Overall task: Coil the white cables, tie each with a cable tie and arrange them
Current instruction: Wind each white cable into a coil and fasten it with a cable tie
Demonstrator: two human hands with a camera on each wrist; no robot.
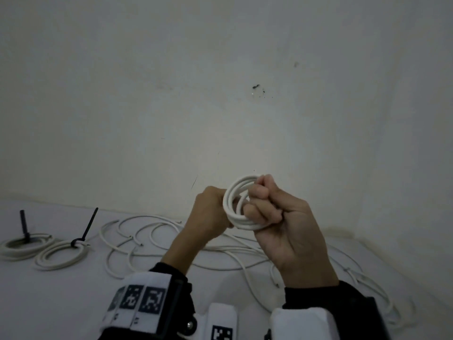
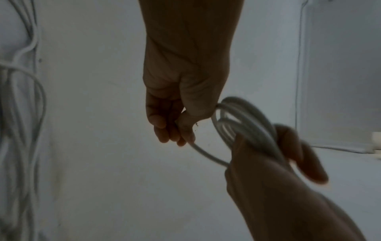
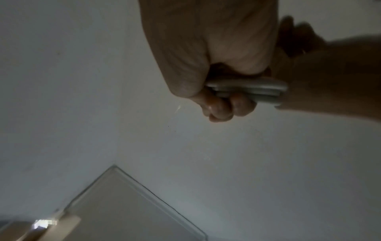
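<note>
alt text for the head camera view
Two hands hold a small coil of white cable up before a pale wall, left hand, right hand. Below lie loose cables and two tied coils.

We see white throughout: the held coil [image 1: 235, 204], loose cables [image 1: 152, 231], two finished coils [image 1: 61, 253] and wall [image 1: 171, 94]. Cable ties [image 1: 87, 229] are black. Wristbands [image 1: 139, 300] carry black-and-white square markers.

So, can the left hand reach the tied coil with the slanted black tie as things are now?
Probably not yet. The left hand grips the coil in the air together with the right hand. The tied coil lies in the open to its left, nothing covering it.
</note>
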